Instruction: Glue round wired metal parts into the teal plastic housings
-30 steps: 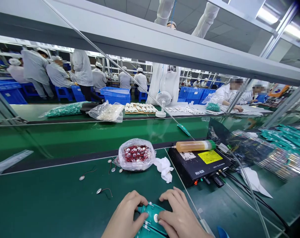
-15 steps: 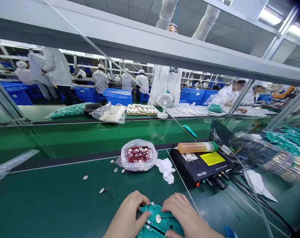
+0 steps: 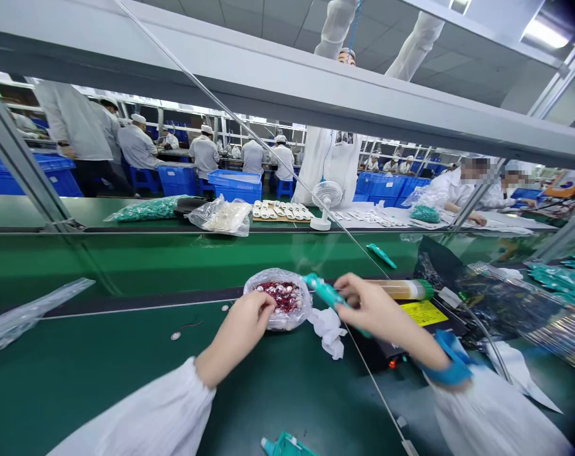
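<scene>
My left hand (image 3: 237,332) is at the near left side of a clear plastic bag (image 3: 287,324) of small round discs with red wires (image 3: 286,296). Its thumb and fingers are pinched together; what lies between them is hidden. In my right hand (image 3: 380,311) is a long teal plastic shell (image 3: 323,290), slightly blurred and held above the table between the bag and the black box. Another teal plastic shell (image 3: 287,446) lies at the bottom edge of the view, partly cut off. A loose wired disc (image 3: 175,335) rests left of my left hand.
Behind my right hand lie a black control box (image 3: 387,351) and a tube of amber liquid (image 3: 401,289). Crumpled white tissue (image 3: 329,332) sits beside the bag. A thin slanting rod (image 3: 268,149) crosses the view. A teal piece (image 3: 381,256) lies beyond; co-workers sit farther back.
Both hands have left the teal shell at the bottom. My left hand has moved forward to the bag of discs; my right hand has lifted a teal shell forward and right.
</scene>
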{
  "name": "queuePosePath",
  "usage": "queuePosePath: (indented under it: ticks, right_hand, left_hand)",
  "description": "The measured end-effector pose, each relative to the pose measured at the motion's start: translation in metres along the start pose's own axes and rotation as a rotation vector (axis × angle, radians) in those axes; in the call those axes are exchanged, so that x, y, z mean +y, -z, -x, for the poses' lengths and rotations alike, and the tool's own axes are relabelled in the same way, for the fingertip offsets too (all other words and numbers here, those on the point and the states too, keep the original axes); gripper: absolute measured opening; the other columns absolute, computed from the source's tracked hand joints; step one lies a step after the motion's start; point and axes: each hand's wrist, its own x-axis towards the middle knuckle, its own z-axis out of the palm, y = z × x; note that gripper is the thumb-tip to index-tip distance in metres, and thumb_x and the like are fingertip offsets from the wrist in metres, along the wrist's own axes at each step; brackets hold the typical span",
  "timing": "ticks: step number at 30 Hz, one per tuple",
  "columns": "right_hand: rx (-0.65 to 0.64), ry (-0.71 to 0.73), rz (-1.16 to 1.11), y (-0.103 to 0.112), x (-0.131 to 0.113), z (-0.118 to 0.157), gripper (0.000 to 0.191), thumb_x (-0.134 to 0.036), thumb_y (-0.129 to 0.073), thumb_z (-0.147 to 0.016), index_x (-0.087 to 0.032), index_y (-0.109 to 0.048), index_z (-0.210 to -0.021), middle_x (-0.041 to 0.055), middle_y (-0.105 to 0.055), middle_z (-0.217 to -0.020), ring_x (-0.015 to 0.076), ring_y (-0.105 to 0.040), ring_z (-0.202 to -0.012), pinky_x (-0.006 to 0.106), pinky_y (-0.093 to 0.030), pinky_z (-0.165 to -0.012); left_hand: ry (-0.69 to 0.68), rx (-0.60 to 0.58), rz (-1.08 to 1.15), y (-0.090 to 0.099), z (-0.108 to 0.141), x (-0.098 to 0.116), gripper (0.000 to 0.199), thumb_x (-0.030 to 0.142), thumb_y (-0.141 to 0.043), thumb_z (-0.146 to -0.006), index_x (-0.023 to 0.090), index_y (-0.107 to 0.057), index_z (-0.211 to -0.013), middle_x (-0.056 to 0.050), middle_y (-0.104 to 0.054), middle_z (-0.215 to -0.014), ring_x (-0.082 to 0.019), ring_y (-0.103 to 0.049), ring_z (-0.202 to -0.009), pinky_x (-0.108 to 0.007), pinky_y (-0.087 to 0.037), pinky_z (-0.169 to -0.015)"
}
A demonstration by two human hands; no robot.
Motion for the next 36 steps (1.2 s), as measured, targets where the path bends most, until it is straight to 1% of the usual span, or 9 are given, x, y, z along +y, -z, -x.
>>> queuePosePath:
  ticks: [3, 6, 11, 18, 23, 26, 31, 33, 36]
  right_hand:
    - [0.067, -0.115, 0.085, 0.001, -0.015, -0.063, 0.024, -0.025, -0.061, -0.079, -0.015, -0.058, -0.1, 0.0086, -0.067, -0.089, 0.023, -0.063, -0.082, 0.035, -0.048, -0.073]
    - [0.14, -0.223, 0.125, -0.015, -0.025, -0.115, 0.029, -0.031, -0.061, -0.086, -0.012, -0.058, -0.106, 0.01, -0.064, -0.102, 0.0223, -0.062, -0.092, 0.041, -0.049, -0.081]
    - [0.225, -0.214, 0.072, -0.031, -0.027, -0.147, 0.03, -0.034, -0.054, -0.092, -0.014, -0.056, -0.114, 0.009, -0.06, -0.113, 0.0223, -0.06, -0.101, 0.044, -0.049, -0.088]
    - [0.125, 0.104, -0.179, -0.02, -0.036, -0.091, 0.012, -0.023, -0.056, -0.087, -0.014, -0.062, -0.082, 0.0048, -0.066, -0.082, 0.0172, -0.062, -0.081, 0.033, -0.05, -0.077]
    - [0.031, 0.303, -0.393, -0.034, -0.035, -0.02, 0.015, -0.027, -0.049, -0.089, -0.018, -0.059, -0.096, 0.0046, -0.068, -0.097, 0.0169, -0.064, -0.088, 0.027, -0.052, -0.073]
    - [0.19, 0.388, -0.409, -0.048, -0.031, 0.007, 0.02, -0.024, -0.05, -0.087, -0.018, -0.055, -0.106, 0.0081, -0.065, -0.107, 0.0212, -0.059, -0.101, 0.037, -0.048, -0.088]
    - [0.446, 0.41, -0.451, -0.051, -0.033, 0.02, 0.014, -0.026, -0.051, -0.088, -0.019, -0.053, -0.1, 0.0086, -0.061, -0.097, 0.0206, -0.059, -0.093, 0.035, -0.048, -0.083]
    - [0.373, 0.383, -0.489, -0.047, -0.036, 0.019, 0.018, -0.028, -0.05, -0.089, -0.019, -0.054, -0.104, 0.0088, -0.062, -0.1, 0.0204, -0.06, -0.094, 0.035, -0.048, -0.083]
    - [0.055, 0.298, -0.661, -0.044, -0.04, 0.017, 0.023, -0.033, -0.047, -0.09, -0.018, -0.059, -0.103, 0.0079, -0.067, -0.098, 0.0198, -0.063, -0.091, 0.035, -0.051, -0.081]
  left_hand:
    - [0.024, -0.031, -0.08, -0.006, -0.036, -0.003, 0.013, 0.023, -0.054, -0.093, 0.015, -0.063, -0.092, -0.002, -0.067, -0.092, -0.016, -0.064, -0.084, -0.036, -0.052, -0.079]
    - [0.054, -0.051, -0.149, -0.019, -0.064, -0.004, 0.023, 0.033, -0.057, -0.091, 0.016, -0.06, -0.107, -0.005, -0.064, -0.11, -0.019, -0.063, -0.095, -0.041, -0.053, -0.083]
    - [0.1, -0.082, -0.193, -0.028, -0.079, -0.003, 0.027, 0.032, -0.058, -0.091, 0.017, -0.058, -0.114, -0.007, -0.062, -0.114, -0.02, -0.063, -0.096, -0.04, -0.054, -0.082]
    - [0.088, 0.057, -0.121, -0.012, -0.062, 0.007, 0.018, 0.03, -0.058, -0.091, 0.015, -0.062, -0.101, -0.005, -0.064, -0.105, -0.019, -0.063, -0.093, -0.04, -0.052, -0.082]
    - [0.012, 0.174, 0.064, 0.015, -0.026, 0.024, 0.011, 0.021, -0.053, -0.089, 0.018, -0.06, -0.081, 0.001, -0.066, -0.079, -0.015, -0.062, -0.075, -0.028, -0.049, -0.073]
    - [-0.029, 0.203, 0.144, 0.021, -0.001, 0.029, 0.011, 0.021, -0.051, -0.086, 0.02, -0.059, -0.079, 0.001, -0.065, -0.078, -0.017, -0.06, -0.076, -0.028, -0.047, -0.072]
    - [-0.089, 0.174, 0.242, 0.015, 0.022, 0.031, 0.014, 0.021, -0.047, -0.084, 0.022, -0.057, -0.076, 0.001, -0.062, -0.078, -0.018, -0.058, -0.076, -0.029, -0.044, -0.073]
    - [-0.096, 0.166, 0.286, 0.012, 0.024, 0.033, 0.014, 0.021, -0.045, -0.084, 0.022, -0.056, -0.075, 0.001, -0.06, -0.077, -0.017, -0.057, -0.075, -0.029, -0.043, -0.073]
    - [-0.085, 0.137, 0.374, 0.01, 0.027, 0.036, 0.014, 0.025, -0.045, -0.084, 0.022, -0.056, -0.076, 0.001, -0.06, -0.076, -0.016, -0.056, -0.071, -0.028, -0.043, -0.07]
